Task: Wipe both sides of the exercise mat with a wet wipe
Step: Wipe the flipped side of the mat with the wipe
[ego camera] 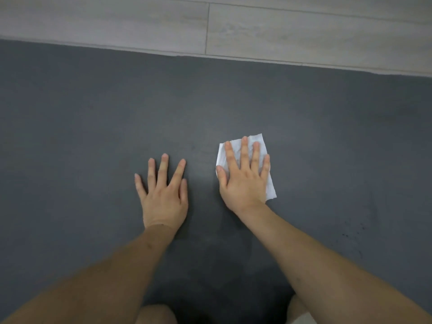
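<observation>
A: Entry, head view. What do you have at the right hand?

B: I see the right hand (244,177) lying flat, palm down, fingers spread, pressed on the wet wipe (268,183). It is not pinching anything; the wipe is pinned under the palm and fingers. The wipe is white and creased, and shows past the fingertips, past the thumb side and off the little-finger side down toward the wrist.

A: And the left?

B: The left hand (163,195) is flat as well, fingers splayed, bare palm resting directly on the exercise mat (93,113), holding nothing. It sits beside the right hand, apart from it, slightly nearer the body.

A: Mat position?

B: The mat is dark grey and lies under both hands, running out of view to either side. Its far edge lies well beyond the fingertips, meeting a pale wood-plank floor (304,31). To the right of the right forearm I note a few small dark specks (353,230) on the mat surface. Both forearms are bare.
</observation>
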Demonstrator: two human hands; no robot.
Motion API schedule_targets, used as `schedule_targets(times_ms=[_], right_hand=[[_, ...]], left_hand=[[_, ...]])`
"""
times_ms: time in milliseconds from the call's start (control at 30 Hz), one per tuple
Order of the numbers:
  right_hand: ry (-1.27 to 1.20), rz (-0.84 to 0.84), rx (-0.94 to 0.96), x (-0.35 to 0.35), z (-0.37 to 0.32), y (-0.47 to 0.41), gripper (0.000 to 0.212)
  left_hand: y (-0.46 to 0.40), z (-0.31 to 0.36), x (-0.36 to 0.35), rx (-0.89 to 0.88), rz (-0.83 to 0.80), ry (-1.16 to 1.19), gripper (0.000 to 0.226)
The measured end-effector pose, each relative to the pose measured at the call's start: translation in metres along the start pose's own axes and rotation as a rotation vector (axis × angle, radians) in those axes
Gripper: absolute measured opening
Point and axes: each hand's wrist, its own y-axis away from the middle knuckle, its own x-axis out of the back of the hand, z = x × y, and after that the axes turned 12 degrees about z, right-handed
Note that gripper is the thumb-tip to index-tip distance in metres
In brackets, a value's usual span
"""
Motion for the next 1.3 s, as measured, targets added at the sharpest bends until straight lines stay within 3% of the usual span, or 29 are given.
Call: schedule_targets(times_ms=[467, 1300], right_hand=[[0.083, -0.015, -0.009, 0.004, -0.004, 0.002, 0.058], [-0.021, -0.003, 0.491, -0.004, -0.013, 0.027, 0.057]], left_hand=[[0.0, -0.002, -0.003, -0.07, 0.031, 0.058, 0.052], [0.003, 0.005, -0.009, -0.008, 0.086, 0.025, 0.055]])
